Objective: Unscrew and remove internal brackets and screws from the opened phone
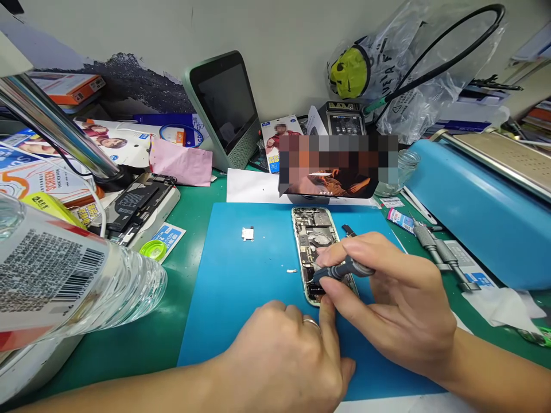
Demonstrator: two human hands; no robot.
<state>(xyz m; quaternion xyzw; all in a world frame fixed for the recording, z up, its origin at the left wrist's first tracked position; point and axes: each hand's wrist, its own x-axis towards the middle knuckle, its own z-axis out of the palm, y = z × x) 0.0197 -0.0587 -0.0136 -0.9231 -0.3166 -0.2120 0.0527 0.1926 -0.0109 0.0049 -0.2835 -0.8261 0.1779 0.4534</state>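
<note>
An opened smartphone [319,236] lies on the blue mat, its circuit boards and a round coil exposed. My right hand [387,304] pinches a small dark screwdriver [344,268] between thumb and fingers, its tip at the lower left of the phone's inside. With the index fingertip at the phone's bottom edge, my left hand [293,350] rests on the mat; its other fingers are curled under, and what they may hold is hidden. A ring is on one finger. Left of the phone lie a tiny metal bracket [291,271] and a square silver part [248,234].
Behind the phone stands a propped-up screen [331,180], partly pixelated. A clear bottle [124,281] looms at near left, beside another opened phone [133,206]. A smart display [224,103] stands at the back. On the right are a blue machine [469,218] and metal-handled tools [439,249].
</note>
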